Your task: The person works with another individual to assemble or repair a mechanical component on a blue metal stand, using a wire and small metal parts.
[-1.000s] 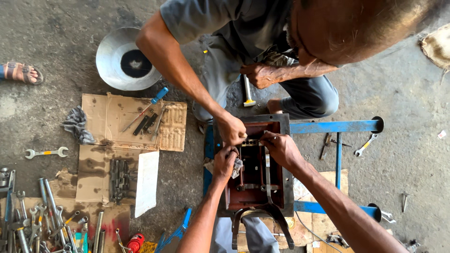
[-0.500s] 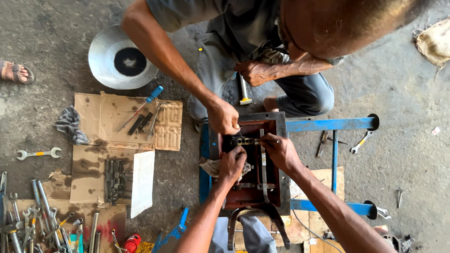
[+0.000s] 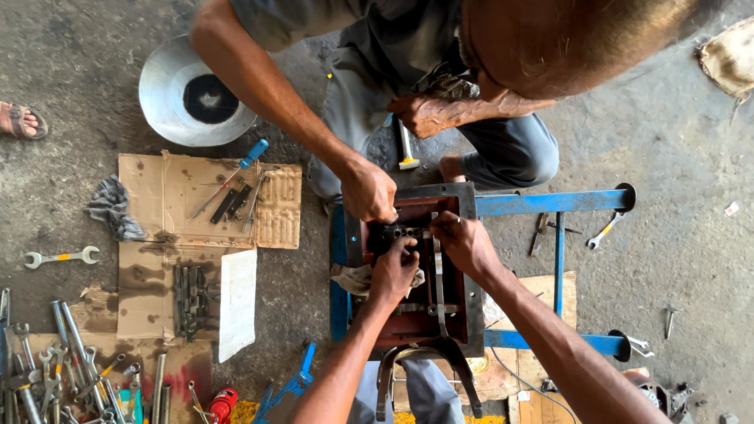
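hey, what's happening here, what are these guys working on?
Two people are bent over a red metal housing set in a blue steel frame on the concrete floor. The camera wearer's left hand and right hand both press on a dark part at the top of the housing. A co-worker's hand grips that same part from the opposite side. A hammer lies by the co-worker's knees. Wrenches and sockets lie spread beside a cardboard sheet.
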